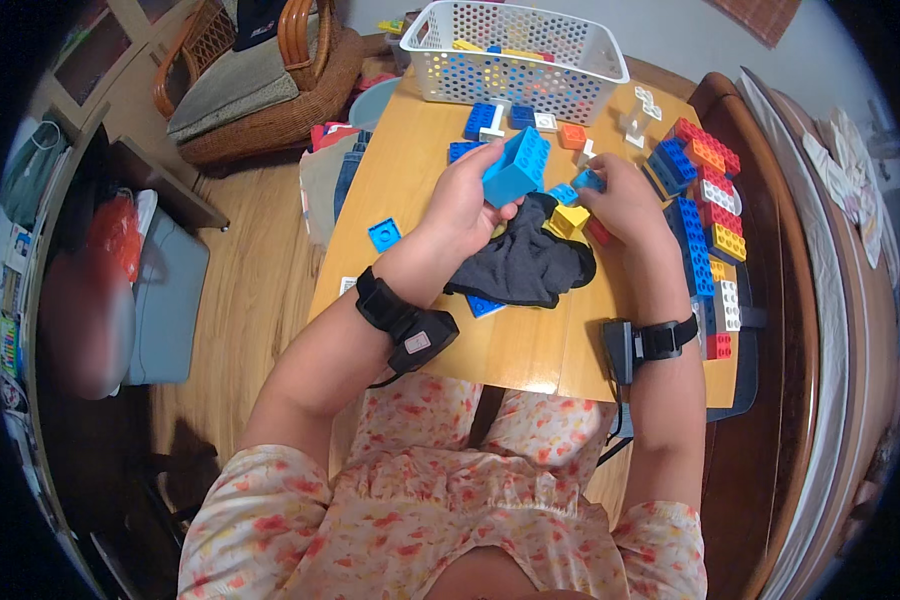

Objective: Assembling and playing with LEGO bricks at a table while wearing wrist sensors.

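Note:
My left hand (462,203) is wrapped round a large light-blue toy brick (517,170), its studs turned to the right, above a dark grey cloth (523,258). At the cloth's upper right, the fingers of my right hand (620,195) close on a small blue toy brick (588,180). Another small light-blue brick (563,194) lies just left of those fingers. A yellow brick (568,221) rests on the cloth's right part, with a red piece (598,232) beside it. Part of a blue brick (485,306) shows under the cloth's lower edge.
A white perforated basket (520,82) holding bricks stands at the table's far end. Stacked coloured bricks (705,235) line the right edge. Loose blue, white and orange bricks (573,136) lie before the basket. A flat blue piece (384,235) lies at left. A wicker chair (270,110) stands beyond.

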